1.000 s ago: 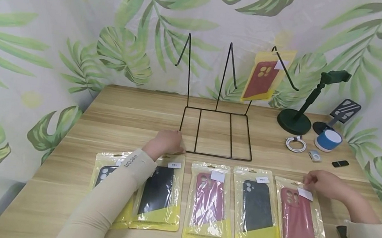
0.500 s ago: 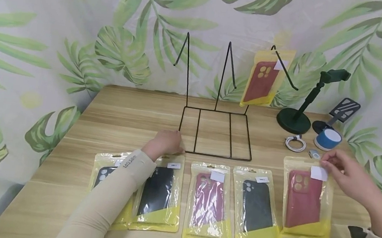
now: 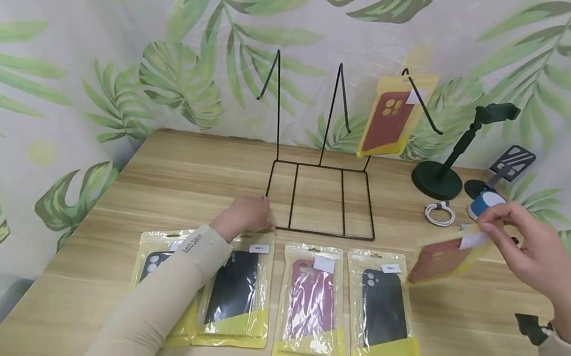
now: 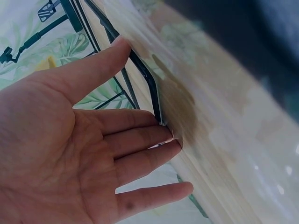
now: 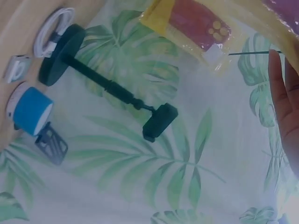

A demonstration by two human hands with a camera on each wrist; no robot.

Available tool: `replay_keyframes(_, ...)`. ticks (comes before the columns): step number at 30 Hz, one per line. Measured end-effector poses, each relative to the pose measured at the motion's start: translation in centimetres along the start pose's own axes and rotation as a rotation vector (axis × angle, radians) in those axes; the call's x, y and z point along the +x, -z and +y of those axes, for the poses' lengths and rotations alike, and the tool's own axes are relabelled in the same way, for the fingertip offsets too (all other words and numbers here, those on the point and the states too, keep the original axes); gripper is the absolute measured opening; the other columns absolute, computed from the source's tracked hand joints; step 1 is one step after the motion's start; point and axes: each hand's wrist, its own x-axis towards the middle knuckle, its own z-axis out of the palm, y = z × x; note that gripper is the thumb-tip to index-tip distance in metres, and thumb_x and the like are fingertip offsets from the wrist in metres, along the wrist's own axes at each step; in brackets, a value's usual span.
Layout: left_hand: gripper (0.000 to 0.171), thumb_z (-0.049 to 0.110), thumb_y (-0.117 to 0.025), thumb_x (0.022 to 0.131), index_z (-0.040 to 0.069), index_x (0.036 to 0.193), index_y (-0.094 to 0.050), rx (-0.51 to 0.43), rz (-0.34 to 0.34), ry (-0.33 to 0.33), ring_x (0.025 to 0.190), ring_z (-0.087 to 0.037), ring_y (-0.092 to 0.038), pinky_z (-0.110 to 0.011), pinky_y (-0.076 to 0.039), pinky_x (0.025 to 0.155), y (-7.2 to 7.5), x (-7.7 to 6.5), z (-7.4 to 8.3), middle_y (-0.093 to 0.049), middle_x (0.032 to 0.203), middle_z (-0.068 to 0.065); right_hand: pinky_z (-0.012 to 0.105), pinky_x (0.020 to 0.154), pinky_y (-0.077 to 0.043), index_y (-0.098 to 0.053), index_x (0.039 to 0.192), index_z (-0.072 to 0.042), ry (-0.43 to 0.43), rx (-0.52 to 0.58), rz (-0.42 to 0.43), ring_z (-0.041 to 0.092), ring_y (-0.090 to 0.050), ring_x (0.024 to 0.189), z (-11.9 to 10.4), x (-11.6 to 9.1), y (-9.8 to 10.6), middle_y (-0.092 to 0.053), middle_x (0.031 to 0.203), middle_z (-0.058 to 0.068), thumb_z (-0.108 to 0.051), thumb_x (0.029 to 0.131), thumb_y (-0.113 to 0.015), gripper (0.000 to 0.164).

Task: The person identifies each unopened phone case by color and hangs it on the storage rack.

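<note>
My right hand (image 3: 541,254) pinches the top edge of a yellow-edged clear packet with a red phone case (image 3: 437,259) in it, held tilted above the right of the table. Its white label is by the fingertips. My left hand (image 4: 88,135) lies at the near left corner of a black wire display rack (image 3: 322,166), thumb and straight fingers touching the wire in the left wrist view. Another packaged red phone case (image 3: 389,119) hangs from the rack's right hook. Two packaged phone cases, one pink-red (image 3: 313,298) and one dark (image 3: 384,307), lie in front of the rack.
Two more packaged dark cases (image 3: 233,289) lie at the left, partly under my left sleeve. Behind my right hand are a green stand (image 3: 438,181), a small black phone stand (image 3: 511,164), a coiled white cable (image 3: 439,214) and a blue-and-white round speaker (image 3: 477,205).
My right hand has lifted the packaged red phone case off the table and tipped it so its lower end points left. My left hand stays at the rack's corner.
</note>
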Motion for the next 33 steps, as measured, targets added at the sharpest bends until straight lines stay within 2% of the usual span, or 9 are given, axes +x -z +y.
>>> replay_keyframes(4, 0.078, 0.047, -0.06, 0.096, -0.011, 0.145, -0.039, -0.005, -0.001, -0.006, 0.127, -0.039, -0.056, -0.045, -0.053, 0.099, -0.1, -0.3, 0.0, -0.046, 0.149, -0.023, 0.002, 0.082, -0.038, -0.062, 0.094, 0.004, 0.04, -0.017, 0.02, -0.016, -0.052, 0.089, -0.2, 1.8, -0.6, -0.061, 0.095, -0.019, -0.022, 0.1, -0.058, 0.027)
replay_keyframes(8, 0.081, 0.048, -0.059, 0.096, -0.01, 0.147, -0.035, -0.008, -0.005, -0.003, 0.13, -0.039, -0.054, -0.045, -0.053, 0.1, -0.1, -0.5, -0.1, -0.043, 0.152, -0.022, 0.002, 0.082, -0.038, -0.06, 0.095, 0.009, 0.056, -0.018, 0.073, -0.019, -0.051, 0.091, -0.9, 3.8, -1.1, -0.056, 0.101, -0.028, -0.025, 0.101, -0.056, 0.034)
replay_keyframes(12, 0.079, 0.048, -0.059, 0.097, -0.01, 0.146, -0.037, -0.004, 0.0, 0.001, 0.13, -0.039, -0.054, -0.046, -0.051, 0.102, 0.0, -0.6, -0.1, -0.045, 0.15, -0.023, 0.002, 0.075, -0.039, -0.056, 0.096, 0.014, 0.059, -0.041, 0.172, -0.021, -0.05, 0.09, -1.9, 6.2, -1.5, -0.051, 0.102, -0.03, -0.006, 0.098, -0.059, 0.02)
replay_keyframes(15, 0.079, 0.048, -0.059, 0.097, -0.01, 0.146, -0.037, -0.001, 0.0, 0.002, 0.132, -0.038, -0.052, -0.046, -0.05, 0.104, 0.1, -0.7, -0.2, -0.045, 0.151, -0.022, 0.003, 0.07, -0.036, -0.056, 0.099, 0.014, 0.042, -0.083, 0.25, -0.022, -0.047, 0.086, -2.3, 8.0, -1.8, -0.049, 0.099, -0.031, 0.006, 0.093, -0.061, 0.011)
replay_keyframes(17, 0.079, 0.048, -0.059, 0.096, -0.01, 0.146, -0.037, -0.004, 0.0, 0.001, 0.133, -0.038, -0.051, -0.046, -0.049, 0.105, 0.1, -0.8, -0.2, -0.045, 0.15, -0.022, 0.004, 0.069, -0.035, -0.056, 0.1, 0.013, 0.016, -0.103, 0.283, -0.023, -0.045, 0.084, -2.4, 9.0, -1.9, -0.047, 0.097, -0.032, 0.006, 0.092, -0.062, 0.011)
replay_keyframes(23, 0.072, 0.046, -0.063, 0.095, -0.01, 0.139, -0.047, -0.03, 0.015, -0.005, 0.125, -0.039, -0.058, -0.047, -0.05, 0.103, 0.2, -0.8, -0.1, -0.052, 0.145, -0.023, 0.005, 0.077, -0.038, -0.055, 0.103, 0.013, -0.057, -0.085, 0.289, -0.02, -0.046, 0.084, -1.9, 10.9, -2.2, -0.045, 0.098, -0.034, 0.001, 0.096, -0.058, 0.014)
replay_keyframes(26, 0.064, 0.045, -0.064, 0.094, -0.008, 0.129, -0.057, -0.036, 0.016, -0.008, 0.118, -0.037, -0.062, -0.046, -0.052, 0.1, 0.2, -0.7, 0.0, -0.056, 0.14, -0.023, 0.008, 0.074, -0.037, -0.054, 0.104, 0.012, -0.102, -0.08, 0.274, -0.017, -0.045, 0.082, -1.4, 11.2, -2.6, -0.053, 0.094, -0.023, -0.002, 0.098, -0.057, 0.015)
replay_keyframes(31, 0.05, 0.043, -0.066, 0.093, -0.003, 0.11, -0.068, -0.044, 0.02, -0.003, 0.11, -0.035, -0.065, -0.046, -0.054, 0.097, 0.1, -0.6, -0.1, -0.062, 0.132, -0.022, 0.009, 0.068, -0.034, -0.055, 0.106, 0.009, -0.165, -0.109, 0.247, -0.013, -0.041, 0.075, -0.2, 11.7, -3.3, -0.062, 0.092, 0.015, -0.008, 0.1, -0.056, 0.018)
replay_keyframes(33, 0.048, 0.043, -0.066, 0.093, -0.003, 0.108, -0.069, -0.047, 0.021, 0.001, 0.111, -0.035, -0.065, -0.047, -0.053, 0.098, 0.0, -0.5, -0.1, -0.062, 0.133, -0.022, 0.009, 0.064, -0.033, -0.055, 0.107, 0.007, -0.193, -0.121, 0.244, -0.012, -0.04, 0.07, 0.3, 12.0, -3.7, -0.062, 0.092, 0.018, -0.011, 0.101, -0.055, 0.02)
